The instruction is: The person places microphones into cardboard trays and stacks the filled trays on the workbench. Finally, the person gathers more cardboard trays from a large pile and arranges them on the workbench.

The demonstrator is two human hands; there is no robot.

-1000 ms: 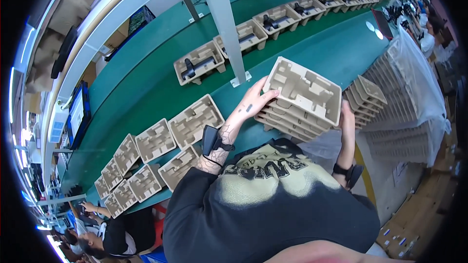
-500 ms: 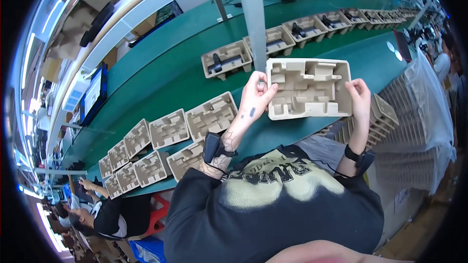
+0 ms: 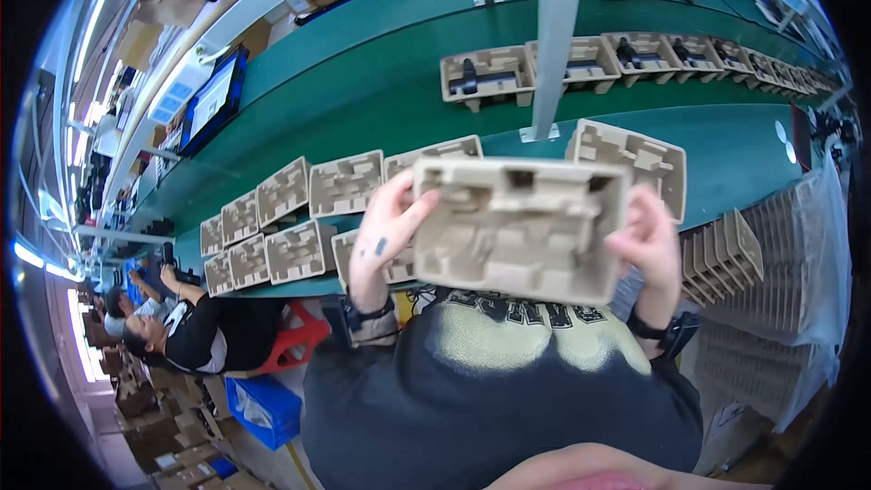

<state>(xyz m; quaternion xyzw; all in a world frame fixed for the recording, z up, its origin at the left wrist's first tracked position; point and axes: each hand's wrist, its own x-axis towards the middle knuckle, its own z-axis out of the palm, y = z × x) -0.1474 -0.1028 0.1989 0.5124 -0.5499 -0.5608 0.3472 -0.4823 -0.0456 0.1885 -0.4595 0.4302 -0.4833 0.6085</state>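
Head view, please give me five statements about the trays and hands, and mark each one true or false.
1. The left hand grips one end of the held tray, the right hand the other. True.
2. The held tray is round and blue. False: it is rectangular and beige.
3. The leftmost tray of the far row holds a black part. True.
4. The stack under plastic is on the person's left. False: the plastic-draped stack is on the right.
5. Both wrists are bare. False: each wears a black device.
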